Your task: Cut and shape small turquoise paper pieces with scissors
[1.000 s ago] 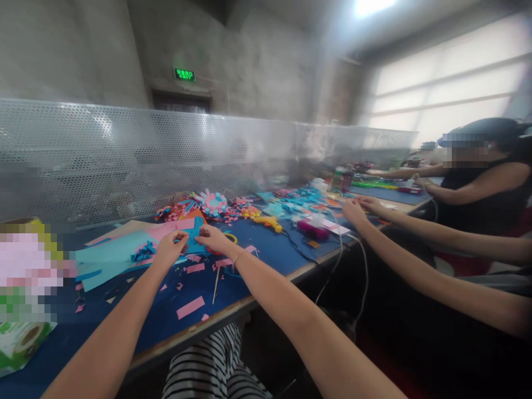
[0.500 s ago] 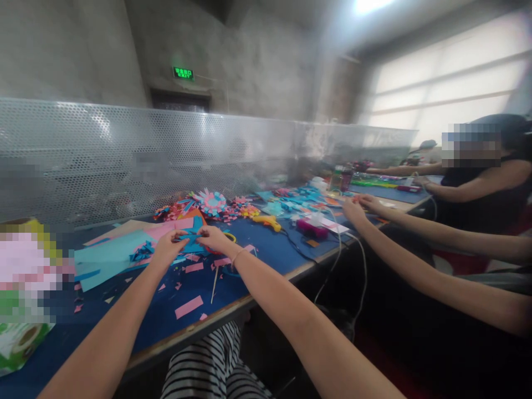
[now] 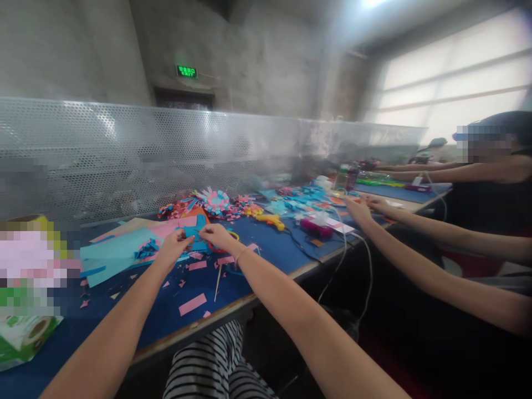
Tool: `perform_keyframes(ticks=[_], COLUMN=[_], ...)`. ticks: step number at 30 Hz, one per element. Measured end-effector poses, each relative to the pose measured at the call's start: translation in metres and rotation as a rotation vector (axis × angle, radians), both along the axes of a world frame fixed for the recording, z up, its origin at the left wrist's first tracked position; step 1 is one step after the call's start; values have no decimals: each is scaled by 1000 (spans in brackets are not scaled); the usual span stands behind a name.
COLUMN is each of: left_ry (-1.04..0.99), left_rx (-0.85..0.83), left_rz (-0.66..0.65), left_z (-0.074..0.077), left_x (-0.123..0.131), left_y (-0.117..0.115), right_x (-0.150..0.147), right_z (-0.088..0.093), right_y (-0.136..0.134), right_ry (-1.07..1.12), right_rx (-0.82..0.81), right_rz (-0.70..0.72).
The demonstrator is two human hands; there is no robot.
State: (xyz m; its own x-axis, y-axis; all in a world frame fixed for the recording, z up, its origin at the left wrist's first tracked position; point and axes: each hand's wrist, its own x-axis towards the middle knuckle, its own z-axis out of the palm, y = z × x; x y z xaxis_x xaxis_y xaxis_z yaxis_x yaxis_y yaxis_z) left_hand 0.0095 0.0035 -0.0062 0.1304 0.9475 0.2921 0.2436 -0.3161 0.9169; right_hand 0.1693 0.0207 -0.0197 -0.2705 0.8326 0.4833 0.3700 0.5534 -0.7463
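Note:
My left hand is closed, fingertips pinched on a small piece of blue paper. From the other side my right hand pinches the same area, close to the paper's right end. How the paper is folded or cut cannot be made out. Right behind my fingers lie more blue paper and an orange piece. A yellow-and-red ring-shaped handle, perhaps of scissors, shows partly behind my right hand. To the left of my left hand sits a clump of cut blue strips.
Light-blue sheets, pink strips and a thin stick lie on the blue table. Fringed paper flowers stand by the perforated screen. A yellow glue gun with its cord lies right. A co-worker's hands work beyond.
My hands have come slightly apart at the blue paper, and less of it shows between them. The whole view has shifted a little, so things appear further right.

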Motion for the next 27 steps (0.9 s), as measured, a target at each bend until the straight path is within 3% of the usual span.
perform_keyframes(ticks=[12,21,24,27], left_ry=[-124,-256,-260,-254], left_rx=[58,-75,-68,-40], left_rz=[82,-25,-51,-15], left_z=[5,0,0,-2], left_x=[2,5,5,3], left_y=[-4,-6,-6,-5], right_x=[3,2,6,16], right_z=[4,3,1,-4], right_y=[-6,-4,0,2], right_ry=[-153,-146,-208,-359], right_rx=[67,155,156,137], right_rz=[-77,-109,-187,-388])
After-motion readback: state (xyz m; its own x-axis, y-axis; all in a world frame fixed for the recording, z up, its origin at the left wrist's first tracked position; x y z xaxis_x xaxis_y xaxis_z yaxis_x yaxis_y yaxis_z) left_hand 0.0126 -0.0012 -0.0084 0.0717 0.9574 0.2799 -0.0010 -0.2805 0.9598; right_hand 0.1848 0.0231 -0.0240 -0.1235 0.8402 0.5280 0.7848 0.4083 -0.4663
